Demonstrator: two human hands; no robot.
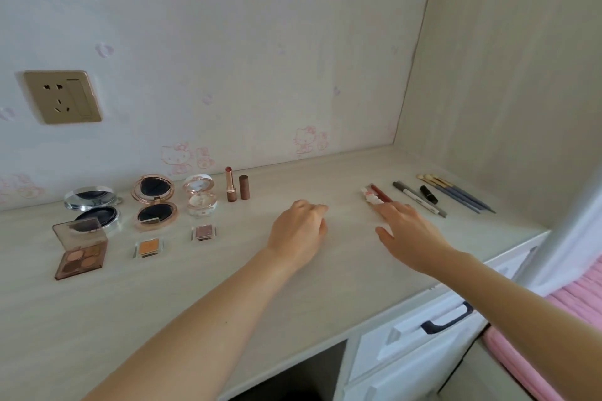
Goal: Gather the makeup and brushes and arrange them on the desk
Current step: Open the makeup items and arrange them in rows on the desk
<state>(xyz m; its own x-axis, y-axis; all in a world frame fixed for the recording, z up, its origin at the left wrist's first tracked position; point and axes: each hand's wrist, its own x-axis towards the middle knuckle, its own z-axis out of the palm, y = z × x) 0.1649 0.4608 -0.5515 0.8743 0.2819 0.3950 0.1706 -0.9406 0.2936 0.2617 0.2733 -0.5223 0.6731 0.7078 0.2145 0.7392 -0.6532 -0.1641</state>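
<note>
The brushes lie side by side at the far right of the desk, long axes running far-left to near-right, pale heads toward the wall. Left of them, parallel, lie a short black tube, a grey pen and a slim red pencil.

The right hand is flat with fingers straight, its tips at the pencil's near end; contact is unclear. The left hand rests mid-desk, fingers curled under, nothing seen in it. Bare, pale wood-grain desk lies between the hands and the near edge.

At the left a lipstick stands upright beside round hinged compacts and a square eyeshadow palette.
</note>
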